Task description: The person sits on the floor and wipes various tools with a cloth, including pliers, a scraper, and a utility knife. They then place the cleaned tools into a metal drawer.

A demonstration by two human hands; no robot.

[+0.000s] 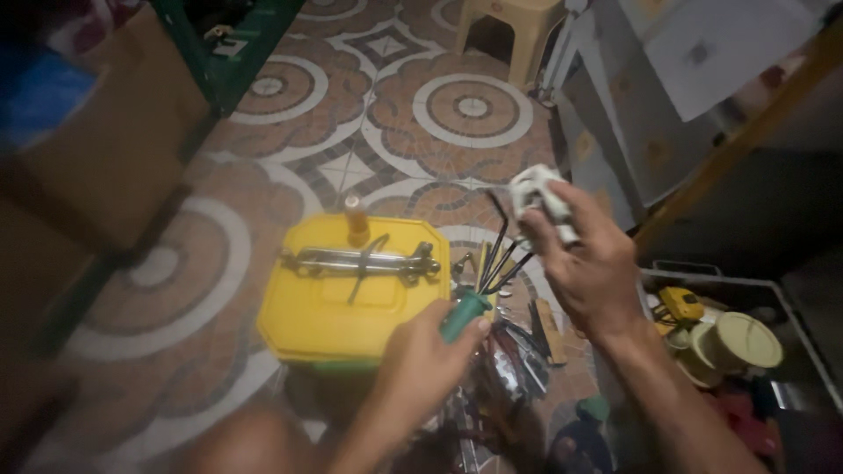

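A tiled floor (pixel 386 114) patterned with brown and white rings and diamonds carries everything here. At its left edge lies a big brown cardboard box (pixel 105 149), with a green crate (pixel 230 53) beyond it at the far left corner. A pale yellow plastic stool (pixel 509 31) stands at the far edge, and a grey cabinet (pixel 632 114) lines the right side. At the near right corner is a wire basket (pixel 746 285) holding a cream round container (pixel 742 342) and a small yellow tool (pixel 680 305).

In the middle of the floor sits a yellow plastic lid-topped box (pixel 325 312). Across its top lie chrome wrenches (pixel 360 262), side by side, with a small amber bottle (pixel 356 219) standing upright at the far edge of the box.

The right hand (pixel 588 263), raised above the floor just right of the yellow box, is curled closed around a crumpled white rag (pixel 540 197), which sticks out past the fingertips. The left hand (pixel 421 360), near the front right corner of the yellow box, is wrapped tight around a green handle (pixel 464 314); a fan of thin dark hex keys (pixel 500 254) spreads up from that handle toward the rag, their tips close under the right hand. Whether the rag touches them cannot be told.

On the floor beneath both hands lies a dim clutter of small tools (pixel 522 342), too dark to make out singly.
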